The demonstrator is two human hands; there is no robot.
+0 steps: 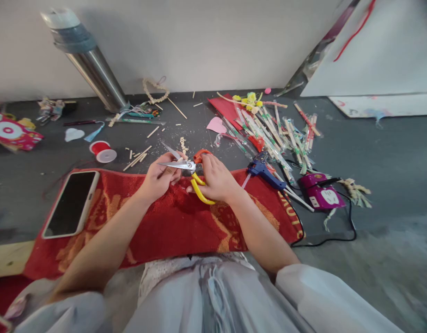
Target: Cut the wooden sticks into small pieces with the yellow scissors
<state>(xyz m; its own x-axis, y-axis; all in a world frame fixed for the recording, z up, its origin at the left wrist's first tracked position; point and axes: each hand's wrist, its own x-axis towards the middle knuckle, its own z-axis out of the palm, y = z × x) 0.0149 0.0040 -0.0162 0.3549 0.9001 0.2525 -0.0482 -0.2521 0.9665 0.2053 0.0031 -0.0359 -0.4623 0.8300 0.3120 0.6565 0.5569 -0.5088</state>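
A pair of scissors (188, 165) with one yellow and one orange handle is in my right hand (216, 179), its fingers wrapped round the handles. The blades stand apart and point left, over my left hand (161, 178). My left fingers are pinched together under the blades; what they hold is too small and too covered to make out. Just beyond the blades lies a little cluster of pale wooden bits (183, 145). Both hands are above a red towel (189, 231) with orange patterning.
Short cut sticks (139, 158) and a spool of red thread (103, 151) lie to the left, beyond a phone (71, 203). A blue glue gun (267, 175), wrapped chopsticks (260, 129) and a purple box with cords (320, 190) are right. A steel flask (95, 69) stands behind.
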